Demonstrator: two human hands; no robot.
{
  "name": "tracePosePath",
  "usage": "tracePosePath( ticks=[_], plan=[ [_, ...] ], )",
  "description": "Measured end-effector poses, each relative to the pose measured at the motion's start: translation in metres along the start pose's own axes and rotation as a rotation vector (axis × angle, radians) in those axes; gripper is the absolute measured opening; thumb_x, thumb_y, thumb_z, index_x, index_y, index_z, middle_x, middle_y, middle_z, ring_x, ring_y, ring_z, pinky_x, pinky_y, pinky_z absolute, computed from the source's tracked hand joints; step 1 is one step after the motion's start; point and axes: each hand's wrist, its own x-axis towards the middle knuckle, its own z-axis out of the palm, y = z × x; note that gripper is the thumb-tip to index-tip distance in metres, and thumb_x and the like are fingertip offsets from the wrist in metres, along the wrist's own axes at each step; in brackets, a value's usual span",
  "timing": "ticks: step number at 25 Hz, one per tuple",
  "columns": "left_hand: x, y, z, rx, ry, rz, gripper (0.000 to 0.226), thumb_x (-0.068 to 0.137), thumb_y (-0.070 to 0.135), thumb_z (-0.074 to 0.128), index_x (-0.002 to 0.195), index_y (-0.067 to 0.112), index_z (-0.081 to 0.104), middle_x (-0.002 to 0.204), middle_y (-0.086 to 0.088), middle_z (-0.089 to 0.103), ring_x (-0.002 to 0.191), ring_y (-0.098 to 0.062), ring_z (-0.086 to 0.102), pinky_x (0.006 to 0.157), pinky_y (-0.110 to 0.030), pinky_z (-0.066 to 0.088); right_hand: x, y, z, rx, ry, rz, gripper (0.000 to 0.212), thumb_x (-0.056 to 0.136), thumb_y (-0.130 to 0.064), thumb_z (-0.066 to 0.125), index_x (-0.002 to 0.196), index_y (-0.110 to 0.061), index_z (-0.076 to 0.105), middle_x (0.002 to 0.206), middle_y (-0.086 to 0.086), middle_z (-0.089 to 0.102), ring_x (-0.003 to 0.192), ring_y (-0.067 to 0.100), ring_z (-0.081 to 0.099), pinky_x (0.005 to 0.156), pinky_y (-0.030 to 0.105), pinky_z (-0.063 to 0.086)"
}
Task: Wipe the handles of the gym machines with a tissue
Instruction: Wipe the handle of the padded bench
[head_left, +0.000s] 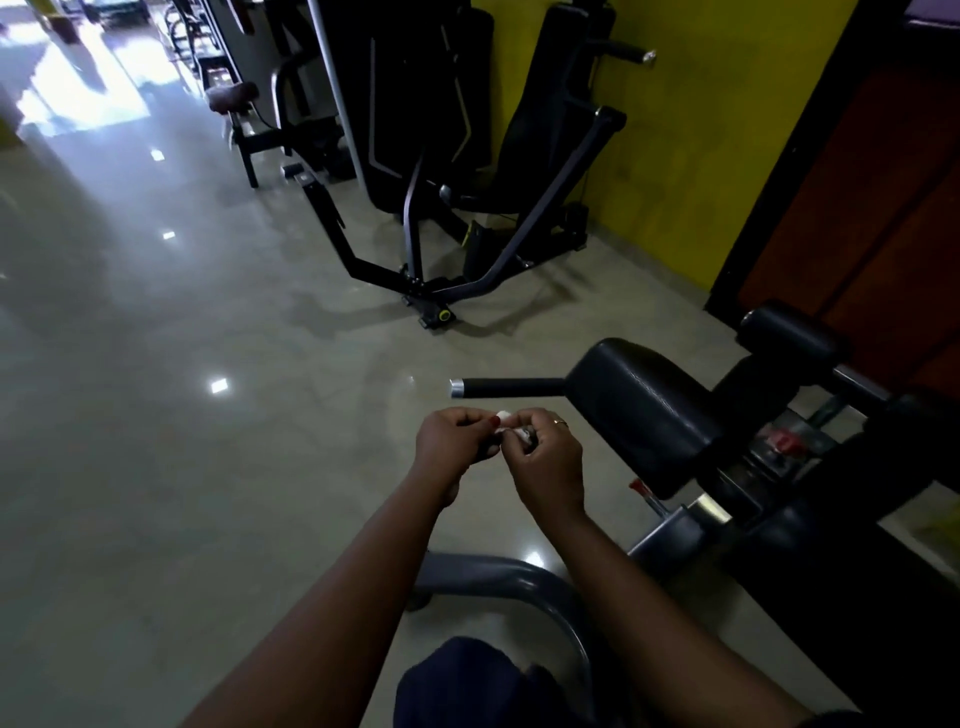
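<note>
Head camera looked down on both forearms reaching forward, with the two hands meeting in the middle of the view above the glossy floor. The left hand and the right hand were knuckle to knuckle, and a small white tissue was bunched between them. The fingers of the left hand were curled inward and pinched one side of the tissue. The right hand's fingers, also curled, pinched the other side, and a ring showed on one of them. Most of the tissue was hidden inside the two grips, so only a small white wad was visible.

Just beyond the hands, and not touching them, a black handle with a silver end cap stuck out level from a black padded seat. A black roller pad sat behind the seat to the right. Below the wrists, a grey curved frame tube ran close to the floor.

Well apart from the hands, a dark gym machine stood against a yellow wall. Another black handle with a silver tip projected from it high up.
</note>
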Motion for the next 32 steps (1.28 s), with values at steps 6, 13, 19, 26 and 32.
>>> tracePosePath(
  ticks=[6, 13, 19, 26, 32],
  plan=[
    [0.064, -0.004, -0.031, -0.004, 0.161, -0.127, 0.016, 0.094, 0.004, 0.057, 0.102, 0.000, 0.069, 0.088, -0.013, 0.068, 0.074, -0.019, 0.065, 0.071, -0.029, 0.056, 0.053, 0.014, 0.049, -0.149, -0.147, -0.103, 0.013, 0.082, -0.008, 0.062, 0.087, -0.020, 0.066, 0.091, -0.007, 0.066, 0.086, 0.012, 0.058, 0.074, 0.025, 0.045],
    [0.120, 0.002, -0.052, -0.007, 0.118, -0.264, 0.033, 0.097, -0.004, 0.035, 0.121, 0.000, 0.057, 0.098, -0.011, 0.063, 0.082, -0.023, 0.062, 0.073, -0.031, 0.051, 0.106, 0.031, 0.110, -0.496, -0.373, -0.446, 0.020, 0.080, -0.002, 0.066, 0.093, -0.015, 0.069, 0.094, 0.001, 0.068, 0.083, 0.021, 0.062, 0.071, 0.027, 0.047],
    [0.167, 0.007, -0.068, 0.115, 0.020, -0.381, 0.037, 0.100, -0.001, 0.031, 0.128, 0.000, 0.055, 0.108, -0.017, 0.063, 0.085, -0.025, 0.062, 0.067, -0.029, 0.050, 0.118, 0.032, 0.153, -0.945, -0.614, -0.444, 0.027, 0.089, 0.000, 0.044, 0.110, -0.002, 0.061, 0.111, 0.015, 0.061, 0.104, 0.029, 0.054, 0.087, 0.036, 0.045],
    [0.192, 0.004, -0.065, 0.189, -0.111, -0.405, 0.029, 0.097, 0.005, 0.041, 0.108, 0.007, 0.069, 0.090, -0.009, 0.070, 0.074, -0.017, 0.065, 0.068, -0.026, 0.050, 0.095, 0.075, 0.136, -0.778, -0.345, -0.738, 0.028, 0.090, -0.005, 0.050, 0.108, 0.005, 0.070, 0.119, 0.019, 0.066, 0.116, 0.031, 0.060, 0.101, 0.039, 0.047],
    [0.201, -0.002, -0.061, 0.240, -0.119, -0.378, 0.022, 0.094, 0.010, 0.052, 0.098, 0.005, 0.073, 0.095, -0.015, 0.070, 0.082, -0.021, 0.063, 0.071, -0.031, 0.053, 0.108, 0.068, 0.157, -0.776, -0.263, -0.635, 0.019, 0.080, -0.007, 0.064, 0.095, -0.002, 0.074, 0.106, 0.014, 0.071, 0.105, 0.027, 0.066, 0.112, 0.037, 0.026]
  ],
)
